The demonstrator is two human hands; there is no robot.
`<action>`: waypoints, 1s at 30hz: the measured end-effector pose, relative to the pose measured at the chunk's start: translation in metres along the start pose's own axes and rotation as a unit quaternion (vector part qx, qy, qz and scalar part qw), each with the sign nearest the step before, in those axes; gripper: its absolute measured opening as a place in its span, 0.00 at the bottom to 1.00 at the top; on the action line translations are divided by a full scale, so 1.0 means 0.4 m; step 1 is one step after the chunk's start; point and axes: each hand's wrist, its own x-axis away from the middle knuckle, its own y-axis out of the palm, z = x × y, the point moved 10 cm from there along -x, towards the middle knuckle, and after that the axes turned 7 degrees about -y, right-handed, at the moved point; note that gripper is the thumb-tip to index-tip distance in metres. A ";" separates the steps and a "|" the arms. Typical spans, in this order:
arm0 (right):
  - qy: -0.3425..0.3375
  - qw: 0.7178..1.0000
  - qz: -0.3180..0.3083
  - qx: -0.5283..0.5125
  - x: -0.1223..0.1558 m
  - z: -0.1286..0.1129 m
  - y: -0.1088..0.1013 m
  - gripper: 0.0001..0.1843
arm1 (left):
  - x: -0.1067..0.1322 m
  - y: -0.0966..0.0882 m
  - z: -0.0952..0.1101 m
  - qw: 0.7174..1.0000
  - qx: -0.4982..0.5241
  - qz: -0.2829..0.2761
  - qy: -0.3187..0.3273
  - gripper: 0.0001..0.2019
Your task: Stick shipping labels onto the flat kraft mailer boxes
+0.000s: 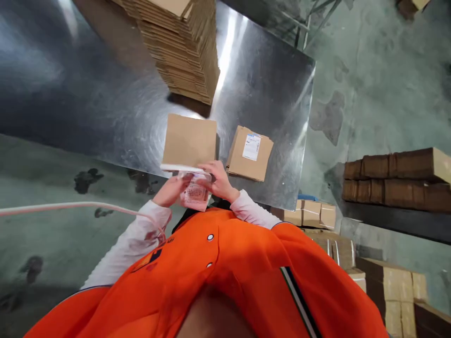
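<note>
A small pinkish-white packet [194,196] with fine printing is held close to my body, just off the table's near edge. My left hand [172,189] grips it from the left, with fingers partly hidden behind it. From the other side, my right hand [219,180] has its fingers curled over the packet's upper right part. Directly beyond both hands lies a plain brown cardboard piece [190,140], with a thin white strip [180,167] along its near edge. To the right sits a small stack of flat cardboard [243,157] bearing a white printed label [252,146].
A tall stack of flattened cartons [186,51] stands on the shiny metal table [271,80]. A pale cord [77,204] runs from the left to my left sleeve. Strapped carton bundles [312,213] and a long row of cartons [391,173] lie to the right.
</note>
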 end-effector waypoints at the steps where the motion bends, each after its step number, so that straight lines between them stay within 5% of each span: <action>1: 0.027 0.999 0.028 -0.035 0.006 0.002 0.018 0.22 | 0.009 -0.020 -0.002 0.998 -0.058 0.029 0.008 0.27; 3: 0.096 0.990 0.035 -0.096 0.021 0.021 0.052 0.20 | 0.024 -0.059 0.016 0.992 -0.090 0.078 0.045 0.30; 5: 0.140 0.980 -0.015 -0.142 0.025 0.029 0.079 0.20 | 0.032 -0.087 0.036 0.992 -0.020 0.105 0.072 0.31; 8: 0.134 0.975 -0.016 -0.177 -0.018 0.010 0.037 0.22 | 0.025 -0.088 0.028 0.992 0.058 0.110 0.034 0.29; 12: 0.071 0.993 0.008 -0.097 -0.102 -0.040 -0.055 0.14 | 0.017 -0.042 0.010 0.996 0.037 0.075 0.004 0.23; 16: 0.042 0.998 -0.036 -0.025 -0.126 -0.071 -0.062 0.10 | 0.014 -0.066 0.009 0.981 0.091 0.152 0.074 0.20; 21: 0.041 0.997 -0.022 0.062 -0.143 -0.077 -0.070 0.08 | -0.017 -0.088 -0.016 0.971 0.090 0.217 0.054 0.20; 25: 0.022 0.995 -0.009 0.097 -0.258 -0.046 -0.088 0.06 | -0.065 -0.042 -0.021 0.985 0.147 0.086 -0.001 0.24; 30: 0.135 0.975 0.010 0.177 -0.456 0.104 -0.126 0.07 | -0.087 -0.011 -0.070 0.973 0.205 -0.016 -0.108 0.31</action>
